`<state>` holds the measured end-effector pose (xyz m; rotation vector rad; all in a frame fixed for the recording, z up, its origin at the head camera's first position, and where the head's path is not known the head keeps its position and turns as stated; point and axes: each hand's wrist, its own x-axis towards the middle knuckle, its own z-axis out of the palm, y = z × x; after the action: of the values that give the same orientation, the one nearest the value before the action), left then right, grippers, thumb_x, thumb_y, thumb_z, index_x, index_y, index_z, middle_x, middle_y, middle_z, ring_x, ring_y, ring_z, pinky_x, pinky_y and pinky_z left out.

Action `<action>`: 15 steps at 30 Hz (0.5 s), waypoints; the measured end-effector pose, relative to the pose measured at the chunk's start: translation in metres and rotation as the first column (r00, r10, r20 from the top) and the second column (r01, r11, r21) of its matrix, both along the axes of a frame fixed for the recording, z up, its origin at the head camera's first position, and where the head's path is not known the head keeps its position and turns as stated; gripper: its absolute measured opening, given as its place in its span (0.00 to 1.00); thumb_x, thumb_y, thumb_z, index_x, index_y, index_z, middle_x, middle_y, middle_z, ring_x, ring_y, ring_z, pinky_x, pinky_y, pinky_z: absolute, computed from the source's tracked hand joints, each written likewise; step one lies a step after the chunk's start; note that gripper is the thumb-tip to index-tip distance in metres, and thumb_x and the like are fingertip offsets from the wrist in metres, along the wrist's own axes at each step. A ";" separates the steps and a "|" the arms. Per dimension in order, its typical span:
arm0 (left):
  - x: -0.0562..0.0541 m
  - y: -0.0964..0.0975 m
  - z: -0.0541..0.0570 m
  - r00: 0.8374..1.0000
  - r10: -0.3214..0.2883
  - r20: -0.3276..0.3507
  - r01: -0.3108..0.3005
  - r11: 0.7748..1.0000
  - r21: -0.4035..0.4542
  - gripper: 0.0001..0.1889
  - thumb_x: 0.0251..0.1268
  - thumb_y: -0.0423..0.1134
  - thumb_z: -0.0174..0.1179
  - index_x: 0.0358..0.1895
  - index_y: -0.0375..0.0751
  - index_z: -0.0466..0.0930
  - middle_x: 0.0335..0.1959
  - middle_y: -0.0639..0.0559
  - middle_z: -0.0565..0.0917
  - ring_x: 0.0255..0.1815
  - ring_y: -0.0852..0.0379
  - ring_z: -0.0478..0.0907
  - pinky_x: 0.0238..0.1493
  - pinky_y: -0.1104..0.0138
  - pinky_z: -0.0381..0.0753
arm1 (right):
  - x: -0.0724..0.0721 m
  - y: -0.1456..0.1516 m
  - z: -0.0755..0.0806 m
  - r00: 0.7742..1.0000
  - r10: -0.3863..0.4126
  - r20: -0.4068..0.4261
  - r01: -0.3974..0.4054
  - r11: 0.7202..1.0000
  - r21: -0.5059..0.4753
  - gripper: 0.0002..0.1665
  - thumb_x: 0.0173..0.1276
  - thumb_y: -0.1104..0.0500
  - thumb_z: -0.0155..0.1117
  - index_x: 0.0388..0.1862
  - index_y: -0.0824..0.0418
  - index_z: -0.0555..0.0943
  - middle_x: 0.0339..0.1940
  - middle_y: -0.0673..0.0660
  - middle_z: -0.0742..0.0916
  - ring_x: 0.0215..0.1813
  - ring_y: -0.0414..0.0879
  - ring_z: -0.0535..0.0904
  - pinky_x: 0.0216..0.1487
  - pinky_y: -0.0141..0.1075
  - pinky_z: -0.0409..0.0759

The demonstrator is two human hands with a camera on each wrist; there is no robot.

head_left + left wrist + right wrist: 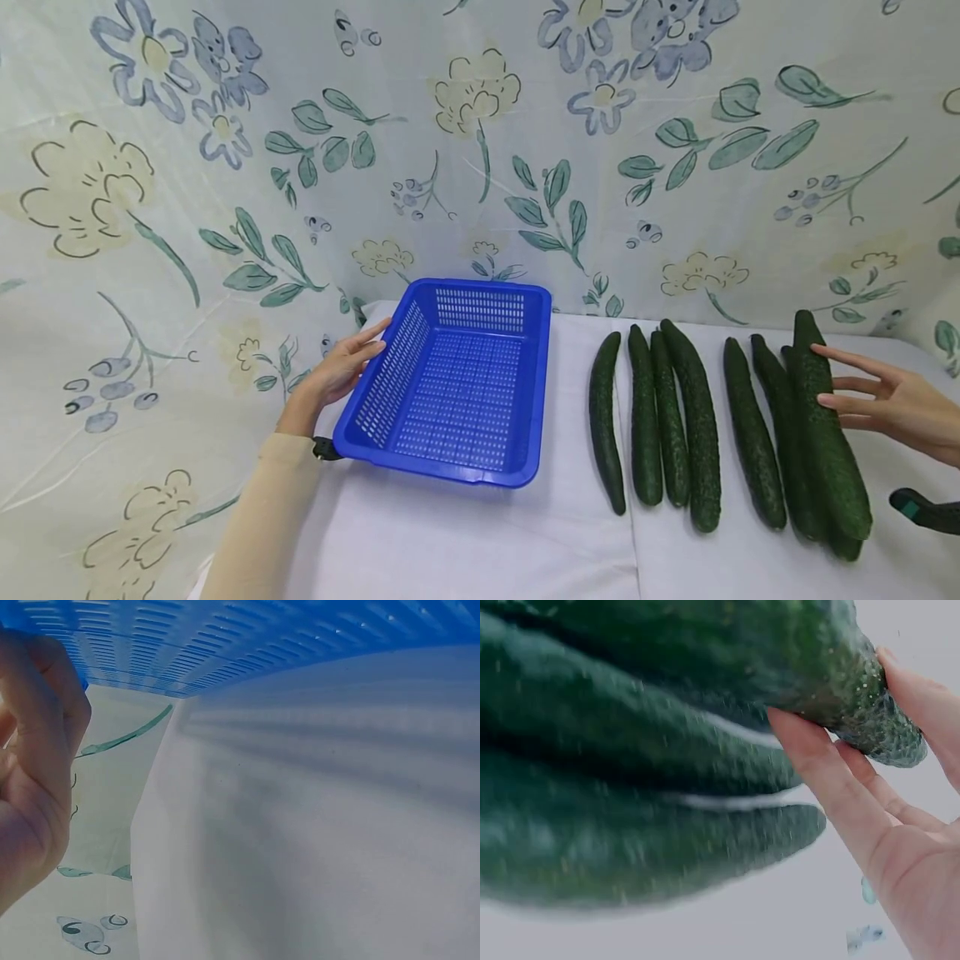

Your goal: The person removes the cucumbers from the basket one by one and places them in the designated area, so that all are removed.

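A blue plastic basket [547, 375] with slotted walls stands on the left, holding nothing. My left hand [341, 368] grips its left rim, and that side is raised off the cloth; the left wrist view looks beneath the slotted underside [247, 630]. On the right, my right hand [888, 400] holds a thick dark green cucumber [823, 433] lying across others, thumb and fingers on its two sides. The right wrist view shows those fingers [810, 754] near the tip of the cucumber [885, 727]. Other cucumbers [753, 442] lie beside it, some partly hidden beneath.
More cucumbers [690, 417] lie lengthwise between the basket and the right-hand group, with a slim curved cucumber [604, 417] nearest the basket. A white cloth [570, 542] covers the table. Floral fabric [480, 192] hangs behind and at the left.
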<state>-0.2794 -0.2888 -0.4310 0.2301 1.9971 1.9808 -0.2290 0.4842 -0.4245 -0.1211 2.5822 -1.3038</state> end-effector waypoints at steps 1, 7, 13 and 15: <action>0.000 -0.001 0.000 1.000 -0.001 -0.001 0.001 1.000 0.005 0.30 0.81 0.41 0.48 0.80 0.54 0.53 0.68 0.34 0.71 0.41 0.51 0.86 0.38 0.61 0.86 | 0.000 0.003 -0.001 1.000 -0.002 0.007 0.001 1.000 0.011 0.54 0.76 0.54 0.61 0.80 0.34 0.32 0.72 0.87 0.43 0.57 0.71 0.73 0.48 0.57 0.81; 0.001 -0.002 0.001 1.000 -0.006 -0.005 0.006 1.000 0.017 0.29 0.81 0.40 0.47 0.80 0.53 0.53 0.66 0.34 0.73 0.40 0.52 0.86 0.36 0.62 0.86 | 0.002 0.025 -0.007 1.000 -0.015 -0.009 0.016 0.998 0.064 0.57 0.75 0.57 0.62 0.79 0.35 0.28 0.65 0.93 0.47 0.52 0.79 0.71 0.45 0.62 0.80; 0.002 -0.003 0.000 1.000 -0.004 0.007 0.004 1.000 0.014 0.29 0.81 0.40 0.48 0.80 0.54 0.53 0.65 0.36 0.75 0.38 0.52 0.86 0.35 0.63 0.86 | 0.003 0.046 -0.018 0.998 -0.063 0.009 0.063 0.998 0.025 0.57 0.76 0.57 0.61 0.77 0.31 0.28 0.66 0.93 0.44 0.55 0.84 0.63 0.44 0.61 0.81; 0.002 -0.003 0.000 1.000 -0.003 0.005 0.003 1.000 0.010 0.29 0.81 0.41 0.48 0.80 0.54 0.53 0.63 0.37 0.76 0.37 0.53 0.86 0.35 0.63 0.86 | 0.003 0.053 -0.023 0.997 -0.079 0.014 0.079 0.997 0.019 0.57 0.75 0.56 0.62 0.77 0.30 0.29 0.66 0.93 0.42 0.57 0.86 0.59 0.44 0.61 0.81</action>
<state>-0.2779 -0.2918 -0.4311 0.2303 1.9835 1.9880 -0.2263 0.5375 -0.4474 -0.0055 2.6106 -1.3017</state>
